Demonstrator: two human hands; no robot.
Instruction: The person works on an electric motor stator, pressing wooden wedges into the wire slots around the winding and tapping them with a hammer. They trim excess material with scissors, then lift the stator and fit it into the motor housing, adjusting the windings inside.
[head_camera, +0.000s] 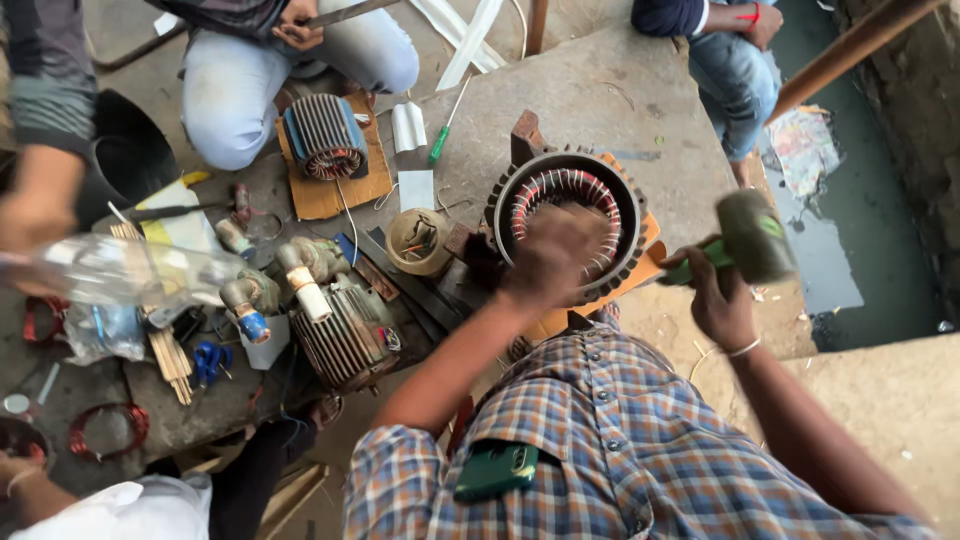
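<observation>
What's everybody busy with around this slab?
A person in a checked shirt rests the left hand on a round motor shell lined with copper windings, while the right hand lifts a mallet. Two other motors sit nearby. Other people crouch around the concrete slab.

A round finned motor stator (566, 226) with red-white windings stands open-end up; green-handled mallet (748, 240) raised beside.

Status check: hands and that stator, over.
Left hand resting on the stator rim, blurred. Right hand gripping a green-handled mallet, raised beside it. Nothing between mallet and stator.
</observation>
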